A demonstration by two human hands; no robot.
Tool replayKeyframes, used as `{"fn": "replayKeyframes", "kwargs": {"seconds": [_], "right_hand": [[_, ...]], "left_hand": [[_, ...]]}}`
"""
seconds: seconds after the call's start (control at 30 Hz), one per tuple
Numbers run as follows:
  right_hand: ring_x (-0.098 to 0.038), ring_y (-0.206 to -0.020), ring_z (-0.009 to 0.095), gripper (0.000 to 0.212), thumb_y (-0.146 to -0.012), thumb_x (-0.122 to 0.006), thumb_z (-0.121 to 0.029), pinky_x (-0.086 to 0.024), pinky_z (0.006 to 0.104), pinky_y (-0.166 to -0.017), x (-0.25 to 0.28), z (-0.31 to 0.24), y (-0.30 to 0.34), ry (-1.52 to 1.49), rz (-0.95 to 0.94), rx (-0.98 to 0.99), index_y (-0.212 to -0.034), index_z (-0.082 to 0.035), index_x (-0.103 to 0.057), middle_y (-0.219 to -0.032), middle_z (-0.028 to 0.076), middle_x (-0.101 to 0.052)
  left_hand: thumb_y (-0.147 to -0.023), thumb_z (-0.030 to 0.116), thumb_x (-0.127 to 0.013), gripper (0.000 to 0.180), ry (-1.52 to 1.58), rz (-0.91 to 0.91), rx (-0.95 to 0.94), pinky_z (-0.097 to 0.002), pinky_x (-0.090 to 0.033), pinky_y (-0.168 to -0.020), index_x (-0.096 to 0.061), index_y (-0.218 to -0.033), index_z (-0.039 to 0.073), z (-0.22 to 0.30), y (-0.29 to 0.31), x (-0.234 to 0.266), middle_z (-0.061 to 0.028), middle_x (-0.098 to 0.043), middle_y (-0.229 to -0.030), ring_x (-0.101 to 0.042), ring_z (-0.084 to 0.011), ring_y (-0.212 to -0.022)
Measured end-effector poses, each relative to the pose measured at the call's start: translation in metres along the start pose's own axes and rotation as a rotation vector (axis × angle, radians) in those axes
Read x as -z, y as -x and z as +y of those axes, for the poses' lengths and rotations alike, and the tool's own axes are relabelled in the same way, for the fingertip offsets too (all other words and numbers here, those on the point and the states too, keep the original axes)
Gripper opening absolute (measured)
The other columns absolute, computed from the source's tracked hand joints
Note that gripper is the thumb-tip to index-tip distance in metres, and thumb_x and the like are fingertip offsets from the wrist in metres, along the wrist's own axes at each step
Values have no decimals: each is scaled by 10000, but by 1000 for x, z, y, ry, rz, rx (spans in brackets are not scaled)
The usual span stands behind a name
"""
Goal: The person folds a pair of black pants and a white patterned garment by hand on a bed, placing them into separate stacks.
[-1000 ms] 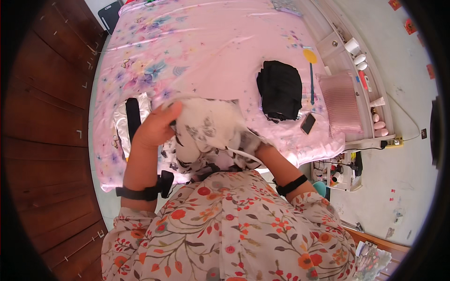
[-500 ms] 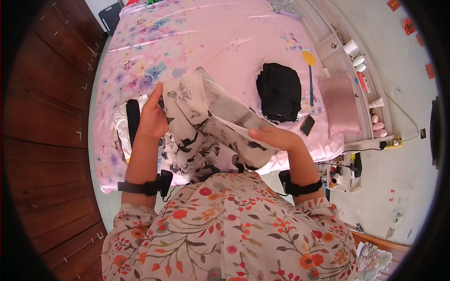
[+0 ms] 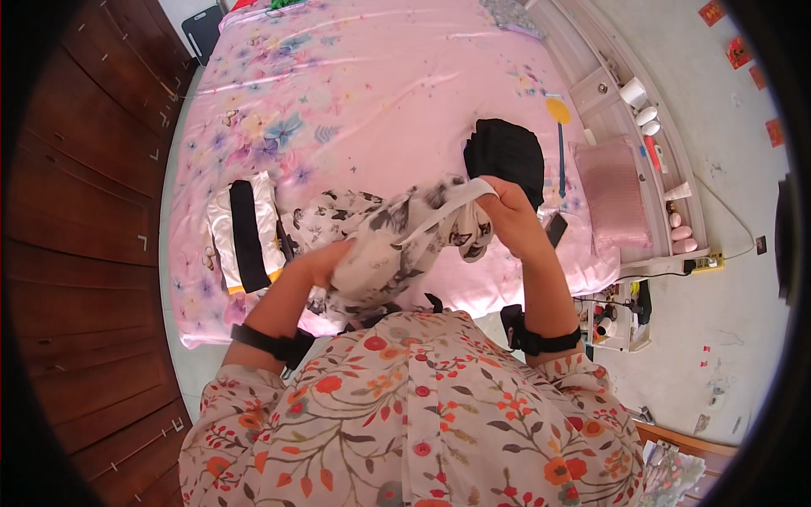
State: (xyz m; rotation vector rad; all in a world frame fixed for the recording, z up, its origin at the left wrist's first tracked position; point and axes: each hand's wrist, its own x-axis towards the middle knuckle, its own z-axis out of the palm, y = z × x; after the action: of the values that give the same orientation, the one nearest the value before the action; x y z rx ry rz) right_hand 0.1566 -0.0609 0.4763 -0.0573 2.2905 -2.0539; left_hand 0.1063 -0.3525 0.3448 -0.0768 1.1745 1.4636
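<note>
A thin white garment with a black and grey print (image 3: 393, 245) spans the space between my hands, just in front of my body. My right hand (image 3: 514, 215) is closed on its pale edge band, pinching it at the right end. At the other end, my left hand (image 3: 328, 264) is against the cloth, its fingers blurred and covered by the fabric, so its grip does not show. Part of the garment lies on the pink bedsheet (image 3: 389, 101) beyond my left hand. Whether it is a skirt or another piece cannot be told.
A folded white satin item with a black strip (image 3: 247, 237) lies left of the garment. On the right are folded black clothes (image 3: 507, 160), a phone (image 3: 555, 228), a yellow-headed swatter (image 3: 559, 139) and a pink cushion (image 3: 610, 193). Brown wardrobe doors (image 3: 89, 245) line the left.
My left hand has come down and right, its fingers now behind cloth. The right hand has risen slightly with the band edge. The garment's raised left part has dropped toward the bed.
</note>
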Motion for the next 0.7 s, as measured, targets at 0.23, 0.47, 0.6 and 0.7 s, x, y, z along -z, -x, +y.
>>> {"fn": "replayKeyframes", "kwargs": {"seconds": [0.23,0.47,0.6,0.7], "right_hand": [[-411,-551,92,176,-923,-496,-136,-385,257,-520,-20,-8,-4,301,126,128,-825,2,-542,-594,49,-472],[-550,-536,277,296,-807,-610,-318,-431,372,-520,-13,-12,1,780,99,163,-793,-23,-619,-584,127,-575],[-610,-634,274,372,-661,-706,-472,-470,391,-560,12,16,17,1365,212,96,-748,-111,-679,-598,100,-599],[-607,-701,270,297,-641,-732,-381,-474,388,-596,25,40,31,1358,121,13,-751,-115,-660,-701,72,-615]], "left_hand": [[-878,219,-527,333,-820,-65,217,-343,-507,-806,-605,-1144,34,-53,-50,-3,-83,-628,-1122,-620,-181,-944],[-848,144,-562,323,-1046,41,214,-316,-482,-837,-605,-1147,32,-57,-44,-7,-70,-618,-1143,-598,-173,-976],[-830,102,-582,328,-752,347,47,-301,-468,-855,-604,-1149,31,-15,-6,-3,-62,-613,-1155,-586,-169,-994],[-852,130,-577,368,-325,129,-445,-430,-418,-978,-520,-1211,70,9,9,44,-113,-590,-1169,-541,-262,-1128]]}}
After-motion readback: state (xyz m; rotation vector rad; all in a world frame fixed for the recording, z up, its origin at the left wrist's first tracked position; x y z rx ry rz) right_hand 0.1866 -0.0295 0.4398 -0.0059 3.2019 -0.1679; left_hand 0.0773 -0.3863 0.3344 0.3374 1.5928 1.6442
